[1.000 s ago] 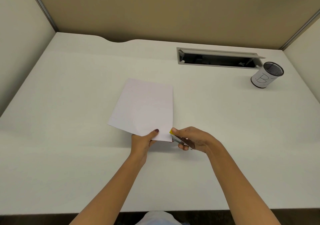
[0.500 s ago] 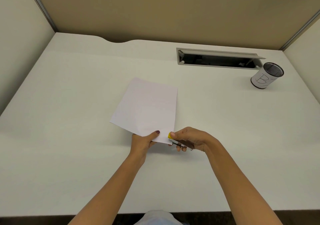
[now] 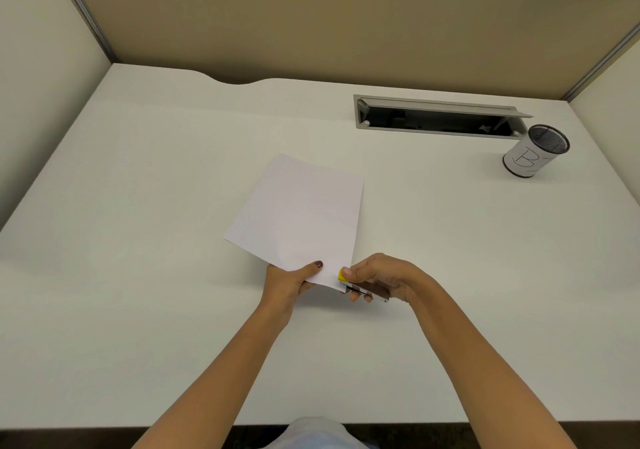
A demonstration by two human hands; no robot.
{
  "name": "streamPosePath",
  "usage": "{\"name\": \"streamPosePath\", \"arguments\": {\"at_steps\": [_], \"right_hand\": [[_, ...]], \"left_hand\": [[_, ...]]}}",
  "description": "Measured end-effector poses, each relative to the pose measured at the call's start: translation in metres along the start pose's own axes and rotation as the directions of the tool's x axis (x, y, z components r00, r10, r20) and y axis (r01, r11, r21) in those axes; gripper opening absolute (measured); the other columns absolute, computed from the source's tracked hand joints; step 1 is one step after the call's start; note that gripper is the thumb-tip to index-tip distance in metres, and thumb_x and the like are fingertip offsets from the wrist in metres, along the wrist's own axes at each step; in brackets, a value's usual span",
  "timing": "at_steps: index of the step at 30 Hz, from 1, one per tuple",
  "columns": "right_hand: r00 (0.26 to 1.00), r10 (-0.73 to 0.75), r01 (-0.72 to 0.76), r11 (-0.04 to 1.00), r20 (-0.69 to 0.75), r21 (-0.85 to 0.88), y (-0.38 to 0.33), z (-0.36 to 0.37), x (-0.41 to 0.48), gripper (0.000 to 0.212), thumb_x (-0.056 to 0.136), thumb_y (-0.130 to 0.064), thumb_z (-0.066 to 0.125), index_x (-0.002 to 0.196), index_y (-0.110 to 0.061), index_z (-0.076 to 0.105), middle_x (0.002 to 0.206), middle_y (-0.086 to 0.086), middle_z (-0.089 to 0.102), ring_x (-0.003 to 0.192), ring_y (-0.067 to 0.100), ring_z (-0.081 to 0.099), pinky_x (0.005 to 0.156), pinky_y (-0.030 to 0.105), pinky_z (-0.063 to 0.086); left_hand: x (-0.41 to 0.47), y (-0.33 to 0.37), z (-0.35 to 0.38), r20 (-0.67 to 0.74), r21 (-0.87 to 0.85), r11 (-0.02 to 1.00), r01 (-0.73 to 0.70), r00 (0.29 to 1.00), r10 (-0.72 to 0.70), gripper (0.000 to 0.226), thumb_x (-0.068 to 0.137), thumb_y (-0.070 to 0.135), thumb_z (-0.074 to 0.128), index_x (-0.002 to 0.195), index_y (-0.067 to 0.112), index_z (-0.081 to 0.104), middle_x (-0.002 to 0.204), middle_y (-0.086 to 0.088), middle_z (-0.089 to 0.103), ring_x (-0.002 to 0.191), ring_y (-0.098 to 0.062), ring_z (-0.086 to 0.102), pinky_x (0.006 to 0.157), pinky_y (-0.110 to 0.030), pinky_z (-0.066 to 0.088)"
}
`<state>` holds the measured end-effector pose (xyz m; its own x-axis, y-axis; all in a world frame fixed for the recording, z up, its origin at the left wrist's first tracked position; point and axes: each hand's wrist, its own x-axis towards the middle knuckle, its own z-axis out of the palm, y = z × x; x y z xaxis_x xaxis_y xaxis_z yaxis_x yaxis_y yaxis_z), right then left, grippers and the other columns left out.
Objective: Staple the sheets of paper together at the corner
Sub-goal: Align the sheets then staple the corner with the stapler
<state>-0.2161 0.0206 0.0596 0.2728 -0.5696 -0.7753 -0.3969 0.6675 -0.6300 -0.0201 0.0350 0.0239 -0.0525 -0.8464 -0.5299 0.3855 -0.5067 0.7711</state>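
White sheets of paper (image 3: 298, 213) lie stacked on the desk (image 3: 138, 206), turned a little clockwise. My left hand (image 3: 287, 284) pinches their near edge, thumb on top. My right hand (image 3: 381, 277) is closed around a small stapler (image 3: 349, 280) with a yellow tip and a dark metal body. The stapler's yellow tip sits over the near right corner of the sheets. Most of the stapler is hidden under my fingers.
A mesh pen cup (image 3: 535, 151) wrapped in white paper marked "B" stands at the back right. An open cable tray (image 3: 436, 116) is set into the desk behind the paper. Partition walls close the desk on three sides.
The paper has turned slightly clockwise and shifted right. The stapler's yellow tip has moved from beside the corner onto it.
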Motion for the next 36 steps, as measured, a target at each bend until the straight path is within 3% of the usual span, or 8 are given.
{"name": "streamPosePath", "arguments": {"at_steps": [6, 10, 14, 21, 24, 28, 34, 36], "right_hand": [[0.999, 0.0, 0.001, 1.0, -0.053, 0.026, 0.0, 0.005, 0.001, 0.027, 0.084, -0.029, 0.071, 0.089, -0.002, 0.073, 0.085, 0.011, 0.073, 0.082, 0.025, 0.065, 0.057, 0.024, 0.046], [0.996, 0.019, -0.018, 1.0, -0.084, 0.01, -0.002, 0.008, -0.001, 0.025, 0.084, -0.029, 0.072, 0.087, -0.005, 0.074, 0.071, 0.006, 0.074, 0.059, 0.015, 0.064, 0.053, 0.02, 0.045], [0.992, 0.038, -0.034, 0.999, -0.121, 0.032, 0.0, 0.01, 0.001, 0.029, 0.071, -0.04, 0.079, 0.073, -0.01, 0.079, 0.094, 0.019, 0.076, 0.082, 0.029, 0.062, 0.071, 0.039, 0.039], [0.989, 0.053, -0.054, 0.999, -0.137, -0.004, 0.001, 0.016, -0.003, 0.034, 0.06, -0.047, 0.078, 0.066, -0.014, 0.078, 0.094, 0.018, 0.077, 0.083, 0.029, 0.063, 0.076, 0.041, 0.039], [0.987, 0.059, -0.06, 0.998, -0.152, -0.001, 0.0, 0.018, -0.006, 0.029, 0.071, -0.04, 0.079, 0.063, -0.013, 0.076, 0.08, 0.012, 0.077, 0.076, 0.027, 0.063, 0.078, 0.038, 0.041], [0.985, 0.058, -0.062, 0.998, -0.164, -0.019, 0.0, 0.021, -0.008, 0.027, 0.082, -0.032, 0.072, 0.069, -0.009, 0.071, 0.058, -0.001, 0.07, 0.055, 0.015, 0.057, 0.068, 0.03, 0.038], [0.985, 0.078, -0.073, 0.997, -0.157, 0.038, 0.0, 0.027, -0.011, 0.026, 0.085, -0.025, 0.071, 0.076, -0.001, 0.067, 0.053, 0.001, 0.068, 0.042, 0.009, 0.058, 0.051, 0.019, 0.042], [0.985, 0.067, -0.057, 0.996, -0.161, 0.062, 0.001, 0.029, -0.009, 0.026, 0.085, -0.025, 0.072, 0.073, -0.002, 0.068, 0.06, 0.005, 0.069, 0.042, 0.01, 0.058, 0.061, 0.02, 0.044]], "left_hand": [[-0.004, 0.001, -0.001, -0.002, -0.008, 1.0, -0.005, 1.0, 0.005, 0.052, 0.078, -0.008, 0.07, 0.124, 0.009, 0.056, 0.119, -0.01, 0.067, 0.108, -0.028, 0.065, 0.07, -0.029, 0.061], [-0.004, 0.002, 0.0, -0.015, 0.005, 1.0, -0.001, 1.0, 0.001, 0.052, 0.077, -0.007, 0.071, 0.124, 0.011, 0.056, 0.12, -0.011, 0.066, 0.109, -0.029, 0.065, 0.074, -0.031, 0.061], [-0.005, 0.004, 0.001, -0.012, -0.008, 1.0, 0.0, 1.0, -0.001, 0.047, 0.077, -0.008, 0.071, 0.117, 0.015, 0.058, 0.115, -0.008, 0.068, 0.105, -0.026, 0.066, 0.074, -0.03, 0.061], [-0.01, 0.004, 0.001, 0.014, 0.007, 1.0, -0.014, 1.0, 0.014, 0.046, 0.078, -0.009, 0.069, 0.114, 0.018, 0.058, 0.108, 0.0, 0.069, 0.1, -0.02, 0.067, 0.066, -0.026, 0.06], [-0.011, 0.003, 0.001, 0.009, 0.007, 1.0, -0.013, 1.0, 0.013, 0.047, 0.078, -0.008, 0.07, 0.113, 0.02, 0.058, 0.11, -0.003, 0.069, 0.101, -0.021, 0.066, 0.066, -0.026, 0.06], [-0.013, 0.002, -0.002, 0.002, 0.016, 1.0, -0.005, 1.0, 0.005, 0.056, 0.077, -0.007, 0.071, 0.127, 0.01, 0.054, 0.119, -0.009, 0.066, 0.107, -0.026, 0.065, 0.067, -0.027, 0.06], [-0.016, 0.0, -0.004, -0.009, -0.006, 1.0, 0.029, 1.0, -0.029, 0.056, 0.078, -0.006, 0.071, 0.129, 0.007, 0.053, 0.122, -0.011, 0.066, 0.108, -0.027, 0.066, 0.078, -0.033, 0.061], [-0.019, 0.001, -0.003, 0.015, -0.036, 0.998, 0.056, 0.998, -0.055, 0.052, 0.08, -0.004, 0.069, 0.129, 0.006, 0.054, 0.122, -0.012, 0.067, 0.107, -0.027, 0.066, 0.083, -0.036, 0.059]]}}
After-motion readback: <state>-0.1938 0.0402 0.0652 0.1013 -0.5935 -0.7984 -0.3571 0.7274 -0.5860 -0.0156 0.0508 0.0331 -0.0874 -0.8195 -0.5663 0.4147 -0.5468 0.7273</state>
